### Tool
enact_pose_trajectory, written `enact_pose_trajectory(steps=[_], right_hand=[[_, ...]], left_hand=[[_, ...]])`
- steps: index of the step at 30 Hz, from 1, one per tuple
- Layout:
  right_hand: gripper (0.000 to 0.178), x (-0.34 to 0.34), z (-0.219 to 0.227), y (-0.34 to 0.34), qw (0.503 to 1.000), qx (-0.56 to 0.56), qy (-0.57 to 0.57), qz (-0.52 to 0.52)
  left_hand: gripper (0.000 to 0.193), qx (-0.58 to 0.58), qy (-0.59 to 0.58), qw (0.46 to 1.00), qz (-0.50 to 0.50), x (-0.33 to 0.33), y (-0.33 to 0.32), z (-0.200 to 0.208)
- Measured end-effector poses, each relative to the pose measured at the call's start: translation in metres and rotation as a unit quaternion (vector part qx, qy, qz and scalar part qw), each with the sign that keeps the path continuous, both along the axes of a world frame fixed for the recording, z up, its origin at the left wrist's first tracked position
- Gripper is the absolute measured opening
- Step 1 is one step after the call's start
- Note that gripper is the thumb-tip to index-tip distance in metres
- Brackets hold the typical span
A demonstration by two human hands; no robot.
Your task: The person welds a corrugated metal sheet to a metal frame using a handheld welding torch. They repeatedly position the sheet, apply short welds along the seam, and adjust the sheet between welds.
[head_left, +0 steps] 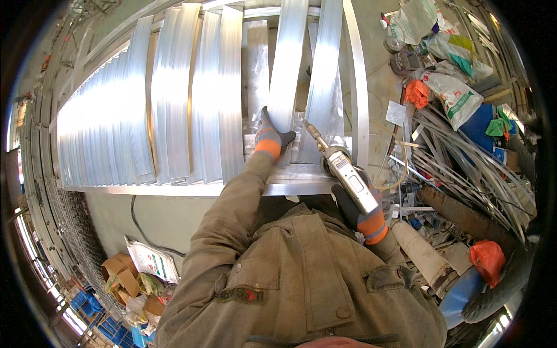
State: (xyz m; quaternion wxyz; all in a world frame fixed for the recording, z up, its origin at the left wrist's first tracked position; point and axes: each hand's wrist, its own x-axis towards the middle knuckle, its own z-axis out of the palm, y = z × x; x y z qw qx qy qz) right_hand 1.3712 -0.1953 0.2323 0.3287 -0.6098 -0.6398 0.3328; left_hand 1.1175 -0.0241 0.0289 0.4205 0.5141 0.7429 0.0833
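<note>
My left hand (271, 134), in a grey and orange work glove, is at the near end of a long shiny metal strip (286, 64). Its fingers lie along the strip's left edge and the thumb reaches across to the right, gripping that end. In my right hand (365, 211), gloved alike, is a silver-white handheld welding gun (348, 177). The gun's thin nozzle (310, 129) points away and leftward, close to the near part of another metal strip (323, 81). Most of my right fingers are hidden behind the gun's body.
Many metal strips (174, 98) lie side by side on a metal frame (203, 190) to the left. Scrap offcuts (464, 156), sacks (455, 95) and an orange bag (487, 261) crowd the right. A cardboard box (120, 275) and a dark cable (136, 217) are at lower left.
</note>
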Motion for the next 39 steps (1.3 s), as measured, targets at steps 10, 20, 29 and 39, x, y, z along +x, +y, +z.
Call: enact_pose_trajectory(steps=[10,20,29,39], right_hand=[[0.043,0.001,-0.002,-0.008,1.0,-0.001,-0.013,0.019],[0.045,-0.001,-0.009,-0.009,0.999,0.027,-0.019,0.012],[0.044,0.0,-0.013,-0.008,0.999,0.04,-0.004,0.025],[0.037,-0.004,-0.013,-0.007,0.996,0.075,-0.023,0.039]], left_hand=[[0.131,0.101,-0.065,0.993,0.005,-0.013,-0.022,0.0],[0.067,0.13,-0.329,0.934,0.058,-0.043,-0.065,-0.023],[0.045,0.176,-0.137,0.958,0.178,-0.069,-0.086,-0.004],[0.046,0.201,-0.124,0.953,0.19,-0.087,-0.113,0.022]])
